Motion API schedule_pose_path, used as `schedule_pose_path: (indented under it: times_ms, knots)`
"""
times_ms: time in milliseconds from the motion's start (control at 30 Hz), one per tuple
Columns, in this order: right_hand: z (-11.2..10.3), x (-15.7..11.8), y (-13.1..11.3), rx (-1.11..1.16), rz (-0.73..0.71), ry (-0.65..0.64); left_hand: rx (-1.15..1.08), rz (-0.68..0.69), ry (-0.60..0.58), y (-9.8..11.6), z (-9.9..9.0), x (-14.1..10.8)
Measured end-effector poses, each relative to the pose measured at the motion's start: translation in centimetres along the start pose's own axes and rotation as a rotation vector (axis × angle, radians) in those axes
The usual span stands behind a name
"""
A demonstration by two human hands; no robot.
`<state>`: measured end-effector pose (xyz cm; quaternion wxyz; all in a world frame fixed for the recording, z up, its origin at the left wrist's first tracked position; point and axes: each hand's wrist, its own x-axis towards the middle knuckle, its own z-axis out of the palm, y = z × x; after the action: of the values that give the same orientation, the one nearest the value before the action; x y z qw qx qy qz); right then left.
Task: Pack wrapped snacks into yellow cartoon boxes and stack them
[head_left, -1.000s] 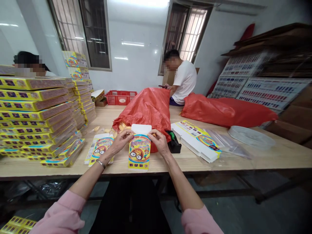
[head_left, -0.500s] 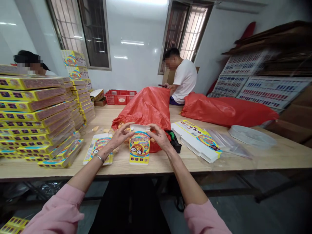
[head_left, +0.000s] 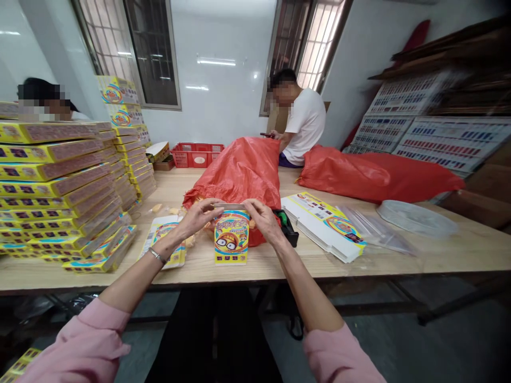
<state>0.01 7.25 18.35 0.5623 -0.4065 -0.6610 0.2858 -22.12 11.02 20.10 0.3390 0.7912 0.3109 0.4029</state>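
Note:
A small yellow and blue printed cardboard box (head_left: 231, 239) with a cartoon face in glasses stands upright near the table's front edge. My left hand (head_left: 199, 217) grips its top left corner, and my right hand (head_left: 263, 219) has hold of the top right corner. Both sets of fingers are closed at the upper edge, where the top flap is folded down almost level. Whatever is inside the box is hidden. Left of it lie flat printed cartons (head_left: 165, 234). Behind, a large red woven sack (head_left: 243, 170) spills small yellowish wrapped pieces around its mouth.
Stacked yellow boxes (head_left: 51, 186) fill the table's left side. A black tape dispenser (head_left: 289, 229), flat white cartons (head_left: 325, 226), clear plastic bags (head_left: 375, 234) and a clear round lid (head_left: 417, 219) lie to the right. A seated person (head_left: 303, 122) is behind the sack, beyond a red basket (head_left: 199, 155).
The box's white top flap, raised before, is now folded down. Both hands have come closer over the top edge, and the view has shifted slightly.

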Motion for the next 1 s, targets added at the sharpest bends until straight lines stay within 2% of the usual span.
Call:
schedule_pose_path:
  times_ms: [133,267,400,600,800,1000]
  knots:
    - [-0.3,0.2,-0.4,0.004,0.009,-0.029,-0.001,-0.076,0.005,1.0,0.1,-0.1]
    - [-0.2,0.1,0.0,0.027,0.028,-0.016,-0.076,-0.13,-0.017,0.9,0.5,-0.3]
    - [0.0,0.0,0.1,0.043,0.033,0.01,-0.086,-0.129,0.001,0.5,0.7,-0.5]
    - [-0.6,-0.2,0.1,-0.002,0.012,0.011,-0.089,-0.11,-0.074,0.2,0.4,-0.3]
    - [-1.7,-1.2,1.3,-0.083,-0.065,-0.024,0.09,0.135,-0.033,-0.8,1.3,-0.8]
    - [-2.1,-2.5,1.6,-0.23,-0.168,-0.013,0.284,0.335,-0.054,-2.7,1.7,-1.3]
